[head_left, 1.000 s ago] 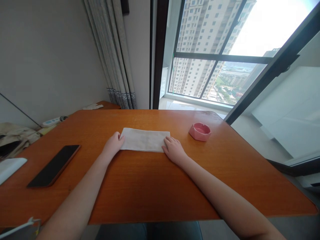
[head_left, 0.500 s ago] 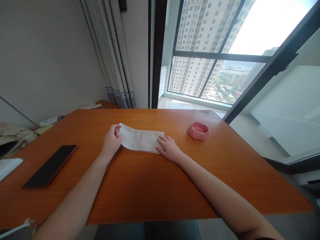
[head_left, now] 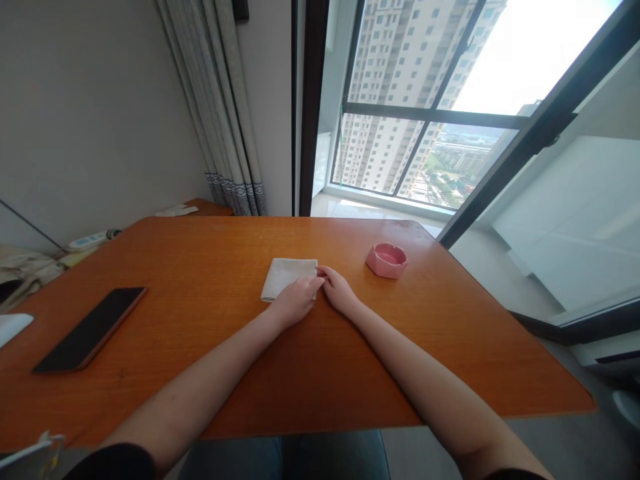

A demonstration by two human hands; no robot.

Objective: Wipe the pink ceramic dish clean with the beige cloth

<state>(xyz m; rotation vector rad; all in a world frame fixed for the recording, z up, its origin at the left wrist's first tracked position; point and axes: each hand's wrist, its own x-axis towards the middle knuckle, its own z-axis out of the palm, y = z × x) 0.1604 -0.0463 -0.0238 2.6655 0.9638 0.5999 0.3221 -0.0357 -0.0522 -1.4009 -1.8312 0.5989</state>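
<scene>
A white cloth point(head_left: 286, 275), folded into a compact rectangle, lies flat on the brown wooden table point(head_left: 210, 253). My left hand point(head_left: 296, 300) reaches over its near right part, fingers closed on the right edge. Right beside it, my right hand point(head_left: 339, 292) has its fingers pressed together at the same edge of the cloth. The fingertips of both hands nearly meet there, and the left hand hides part of the cloth.
A pink ashtray point(head_left: 387, 260) stands right of my hands. On the left lies a black phone-like slab point(head_left: 91, 330), with a white object point(head_left: 14, 328) at the table's left edge. A power strip point(head_left: 90, 241) is farther back.
My left hand has moved right, bringing the cloth's left end over to the right edge, so the cloth is now folded about half as long. My right hand's spread fingers have drawn together.
</scene>
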